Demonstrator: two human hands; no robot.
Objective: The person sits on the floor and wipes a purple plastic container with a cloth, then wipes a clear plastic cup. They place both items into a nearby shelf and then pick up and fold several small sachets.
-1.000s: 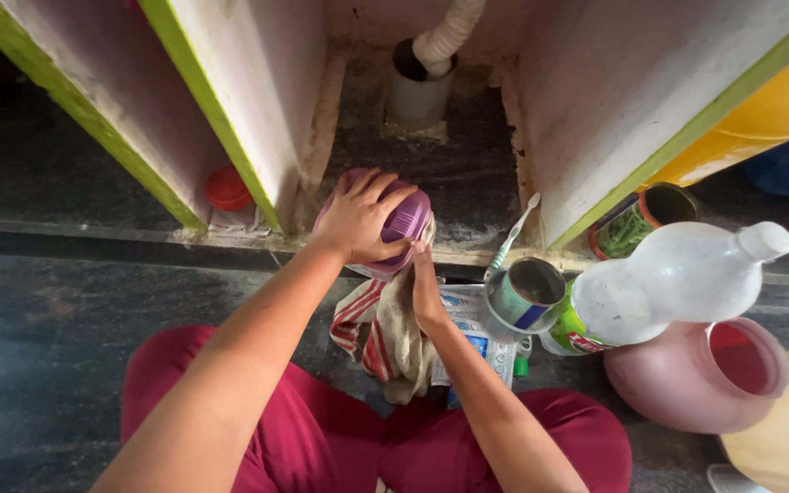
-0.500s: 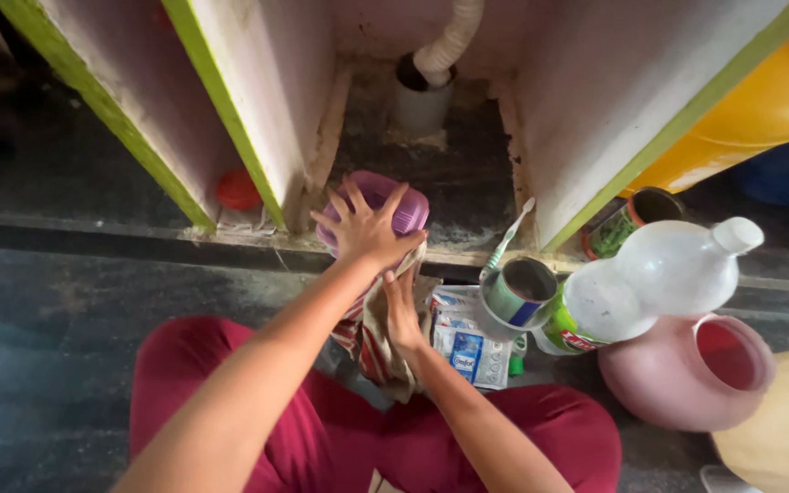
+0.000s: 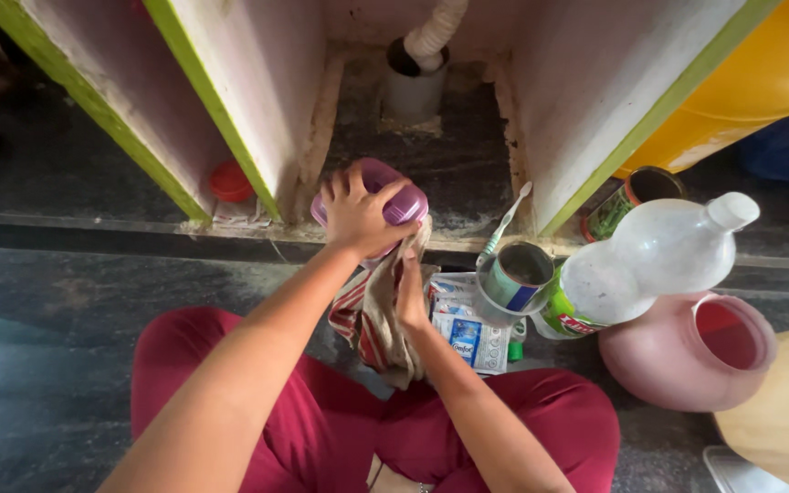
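While we sit: our left hand (image 3: 358, 215) is clamped on the purple jar (image 3: 385, 203).
Right hand (image 3: 410, 297): we press the striped cloth (image 3: 372, 319) under the jar, fingers closed on it.

Open room straight ahead in the middle gap between two pale walls with green edges (image 3: 216, 110) – dark bare floor there. At the back of that gap, blocked by a grey pipe stub (image 3: 411, 89) with a white hose (image 3: 438, 27) going into it. At the mouth of the gap, filled by the left hand (image 3: 358, 215) on a purple tub (image 3: 394, 192), with a striped cloth (image 3: 372, 319) and the right hand (image 3: 410, 297) just under it. Tight on the right side – a tin with a toothbrush (image 3: 513, 274), a white plastic bottle (image 3: 659, 260), a pink pot (image 3: 696, 351) and small packets (image 3: 463, 324) crowd together. Wide free floor on the left, with only a small red lid (image 3: 228, 181) by the wall.
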